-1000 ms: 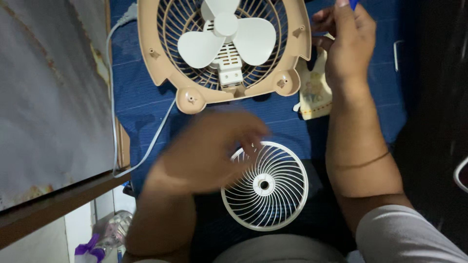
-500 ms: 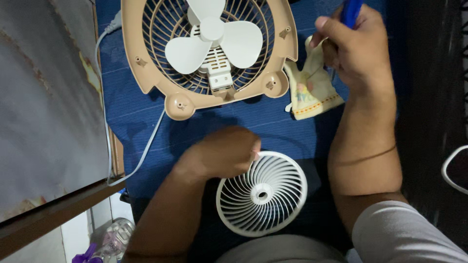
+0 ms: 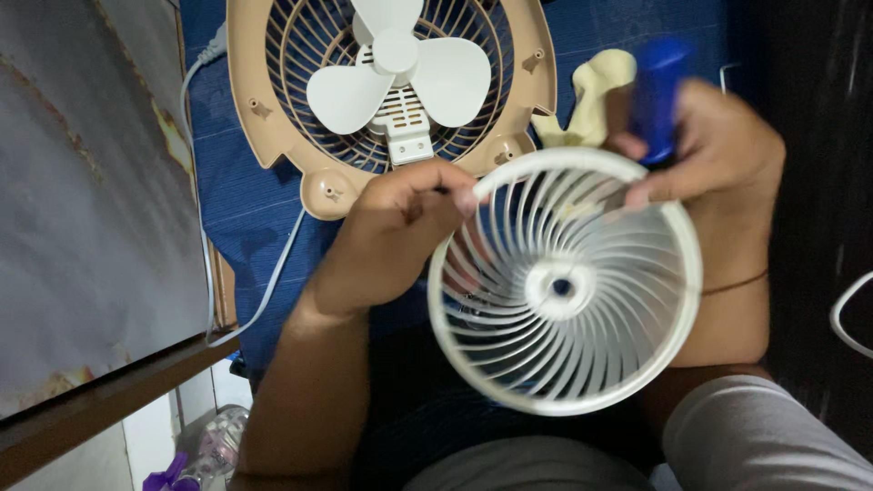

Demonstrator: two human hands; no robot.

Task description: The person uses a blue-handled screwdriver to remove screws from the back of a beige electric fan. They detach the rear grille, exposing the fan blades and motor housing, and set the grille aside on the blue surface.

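Note:
A round white fan grille [image 3: 564,282] is lifted up close in front of me. My left hand [image 3: 400,227] grips its left rim. My right hand [image 3: 709,155] pinches the grille's upper right rim while also holding a blue tool handle [image 3: 657,95] upright. Beyond the grille, a beige fan housing [image 3: 273,118] with white blades [image 3: 398,68] lies flat on a blue mat [image 3: 245,209].
A cream cloth [image 3: 591,105] lies on the mat right of the housing. A white power cord [image 3: 264,291] runs down the mat's left side. A weathered grey board [image 3: 91,200] fills the left. A plastic bottle [image 3: 205,450] lies below it.
The grille rose from my lap toward the camera, gripped by my left hand. My right hand came down with the blue tool and took hold of the grille's rim.

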